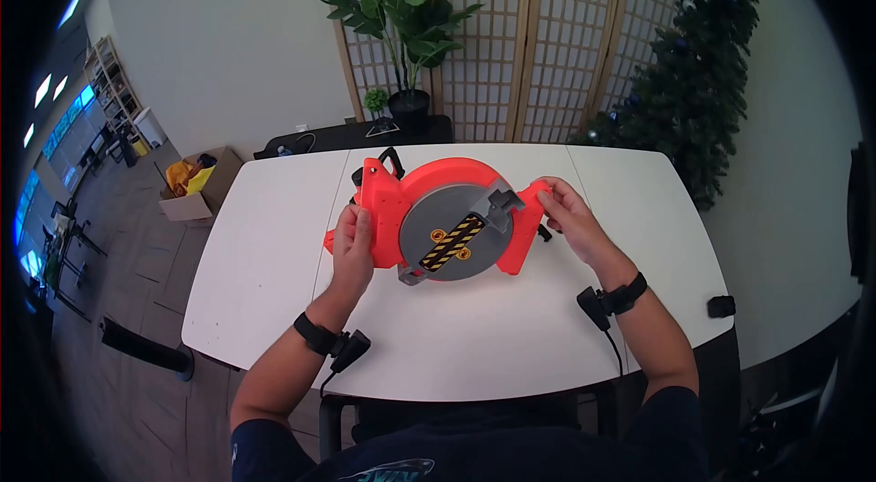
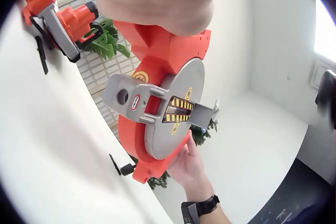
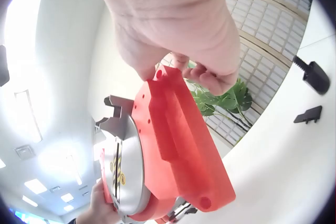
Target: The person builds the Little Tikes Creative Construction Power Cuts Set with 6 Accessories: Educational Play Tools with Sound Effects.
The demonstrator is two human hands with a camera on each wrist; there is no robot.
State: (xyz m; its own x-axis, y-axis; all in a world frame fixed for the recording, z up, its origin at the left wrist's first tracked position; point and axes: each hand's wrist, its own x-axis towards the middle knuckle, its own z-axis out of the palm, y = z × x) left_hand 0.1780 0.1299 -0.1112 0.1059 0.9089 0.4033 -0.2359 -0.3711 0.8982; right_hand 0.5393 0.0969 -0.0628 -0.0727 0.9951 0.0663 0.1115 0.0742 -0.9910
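Both hands hold a red toy saw base (image 1: 379, 199), tilted up over the white table. Set into it is a grey turntable disc (image 1: 420, 227) with a yellow-and-black striped slot (image 1: 453, 243). My left hand (image 1: 351, 240) grips the left end, thumb in front and fingers hidden behind. On the opposite end, my right hand (image 1: 573, 213) pinches the upper corner. The right wrist view shows the hollow side of a red end piece (image 3: 178, 140) below that hand. A red, grey and black toy saw part (image 2: 62, 27) stands on the table behind the base.
On the white table (image 1: 265, 281) lie a black threaded knob (image 3: 315, 77) and a small black clip (image 3: 308, 115). A black object (image 1: 721, 307) rests at the right edge. Beyond the table are a potted plant (image 1: 409, 103), a decorated tree (image 1: 684, 81) and a cardboard box (image 1: 205, 195).
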